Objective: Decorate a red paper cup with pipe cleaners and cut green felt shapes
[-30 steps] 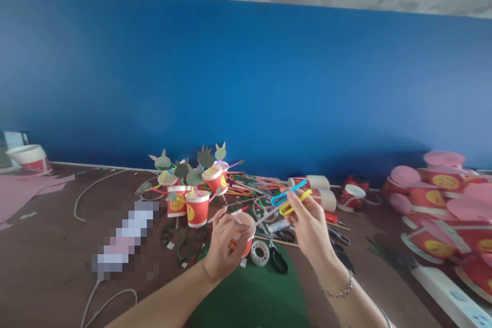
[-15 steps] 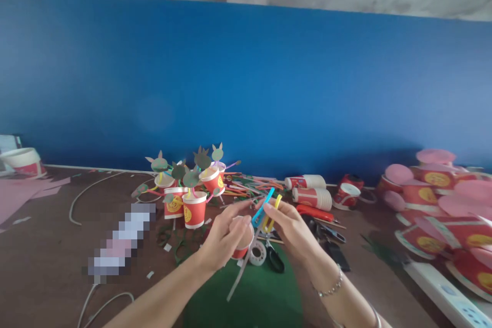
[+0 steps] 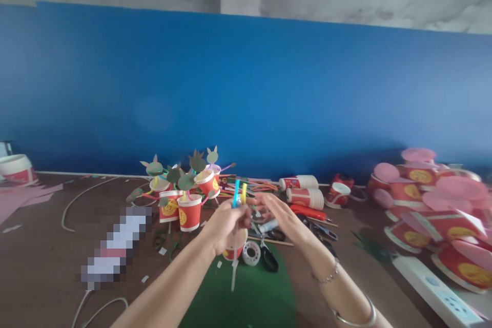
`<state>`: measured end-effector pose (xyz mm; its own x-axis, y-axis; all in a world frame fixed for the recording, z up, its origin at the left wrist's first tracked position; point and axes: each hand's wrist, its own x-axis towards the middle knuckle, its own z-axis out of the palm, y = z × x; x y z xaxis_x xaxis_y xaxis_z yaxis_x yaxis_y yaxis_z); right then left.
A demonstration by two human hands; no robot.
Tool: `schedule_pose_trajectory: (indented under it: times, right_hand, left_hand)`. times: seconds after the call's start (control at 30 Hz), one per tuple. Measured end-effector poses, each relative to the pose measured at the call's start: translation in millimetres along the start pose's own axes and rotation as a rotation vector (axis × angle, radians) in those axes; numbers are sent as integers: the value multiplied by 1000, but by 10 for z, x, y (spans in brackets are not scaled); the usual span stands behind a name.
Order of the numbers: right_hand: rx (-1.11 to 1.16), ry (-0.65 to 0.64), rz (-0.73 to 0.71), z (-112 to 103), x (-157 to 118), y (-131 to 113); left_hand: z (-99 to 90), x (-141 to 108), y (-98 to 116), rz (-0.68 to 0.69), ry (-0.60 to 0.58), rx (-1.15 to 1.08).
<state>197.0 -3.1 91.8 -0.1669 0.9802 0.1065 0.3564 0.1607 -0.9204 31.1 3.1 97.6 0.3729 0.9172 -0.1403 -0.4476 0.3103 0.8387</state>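
Observation:
My left hand point(image 3: 225, 223) is closed around a bundle of drinking straws. A blue straw point(image 3: 236, 192) and a yellow straw point(image 3: 243, 192) stick up above its fingers, and a whitish straw point(image 3: 233, 279) hangs down below. To the right, my right hand point(image 3: 280, 215) has its fingers stretched toward the bundle; its fingertips are near the yellow straw, and whether they touch it I cannot tell. Partly hidden behind the left hand stands a red paper cup point(image 3: 231, 253) on a green mat point(image 3: 240, 297). A roll of tape point(image 3: 251, 253) and scissors point(image 3: 270, 261) lie beside the cup.
Red cups with paper animal heads point(image 3: 189, 212) stand left of centre. Loose straws point(image 3: 261, 184), stacked cups point(image 3: 305, 198) and a red tool point(image 3: 307, 211) lie behind. On the right are cups with pink discs point(image 3: 418, 192) and a power strip point(image 3: 436, 287). A blue panel point(image 3: 246, 92) rises behind.
The straws have moved left and now stand more upright in my left hand. My right hand has let go of them, and its fingers have straightened. The whole view has shifted slightly.

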Motion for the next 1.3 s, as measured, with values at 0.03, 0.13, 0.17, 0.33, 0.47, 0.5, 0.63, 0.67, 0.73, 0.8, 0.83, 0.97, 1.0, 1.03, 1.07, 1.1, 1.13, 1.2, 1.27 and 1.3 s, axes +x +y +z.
schedule_pose_trajectory:
  times: [0.03, 0.13, 0.17, 0.33, 0.47, 0.5, 0.63, 0.67, 0.73, 0.8, 0.83, 0.97, 1.0, 1.03, 1.07, 1.1, 1.13, 1.2, 1.27, 1.3]
  right_hand:
    - [-346, -60, 54, -51, 7, 35]
    - [-795, -266, 210, -118, -7, 130]
    - [-830, -296, 235, -104, -19, 147]
    - [-1111, -390, 262, 62, -38, 143]
    - [-1070, -372, 225, 50, 3, 201]
    - [-1065, -368, 225, 24, 13, 224]
    - [-977, -393, 218, -113, 30, 265]
    - [-938, -417, 211, -157, 26, 259]
    - [-877, -483, 200, -265, 8, 234]
    - [-845, -529, 230, -400, -25, 199]
    - [-838, -537, 265, -472, -48, 176]
    - [-746, -495, 223, -688, -156, 14]
    - [-683, -529, 208, -701, -181, -45]
    - [-610, -575, 177, -691, -203, -106]
    - [-552, -616, 139, -661, -219, -163]
    - [-518, -614, 99, -613, -230, -212]
    - [-500, -606, 72, -553, -235, -249]
    - [-492, -625, 48, -419, -230, -275]
    - [-491, -633, 31, -305, -215, -249]
    - [-490, -634, 26, -265, -209, -227]
  left_hand:
    - [-37, 25, 24, 41, 18, -53]
    - [-141, 85, 115, 74, 22, -191]
    - [-168, 103, 139, 64, 31, -236]
    - [-241, 175, 170, -22, 83, -405]
    - [-247, 200, 166, -66, 103, -461]
    - [-246, 203, 167, -73, 93, -466]
    - [-258, 211, 165, -70, 21, -442]
    - [-264, 214, 162, -63, -1, -424]
    - [-279, 217, 158, -46, -37, -381]
    - [-292, 216, 162, -20, -72, -334]
    - [-294, 211, 169, -5, -88, -308]
    - [-277, 159, 214, 94, -160, -190]
    - [-266, 139, 225, 125, -181, -162]
    - [-254, 118, 233, 154, -202, -136]
    - [-240, 96, 238, 176, -221, -109]
    - [-224, 75, 240, 192, -236, -83]
    - [-207, 53, 240, 202, -244, -55]
    - [-172, 13, 238, 204, -254, 7]
    - [-138, -22, 239, 200, -265, 70]
    - [-123, -37, 242, 200, -271, 101]
